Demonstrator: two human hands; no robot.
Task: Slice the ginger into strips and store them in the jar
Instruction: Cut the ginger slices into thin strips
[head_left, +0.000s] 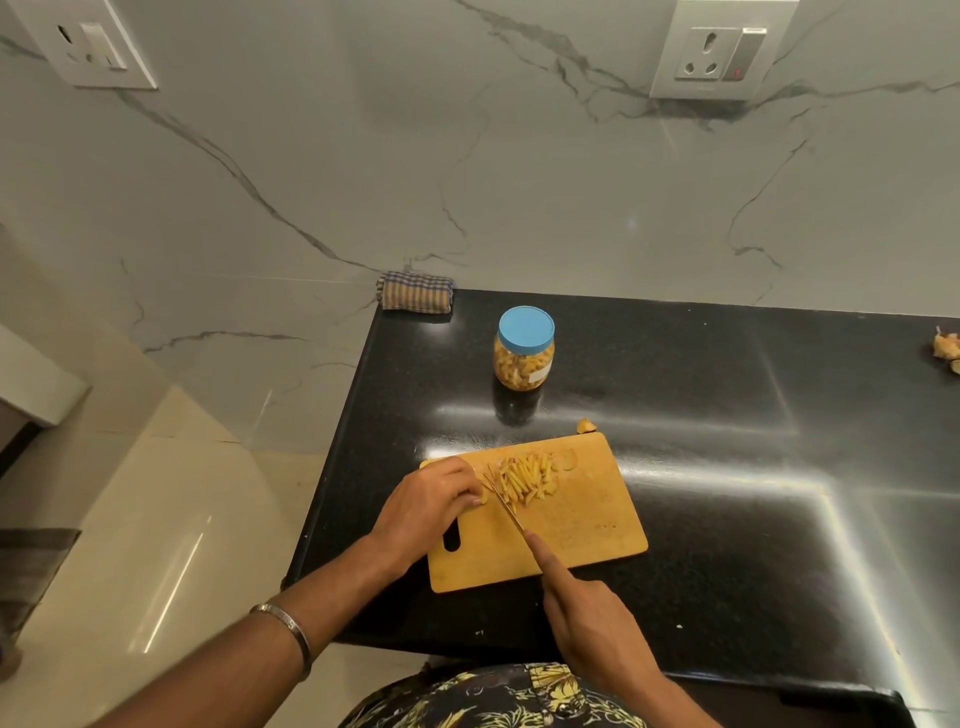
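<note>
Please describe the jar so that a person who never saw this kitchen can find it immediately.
On the black counter, look beyond the wooden cutting board, toward the marble wall. The jar stands there alone and upright. It is the only clear container, closed with a blue lid and filled with yellowish pieces.

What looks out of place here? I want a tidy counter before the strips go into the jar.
A small ginger scrap lies off the cutting board, on the black counter just past its far edge. More ginger pieces sit alone at the counter's far right edge. The jar stands upright, lid on.
</note>
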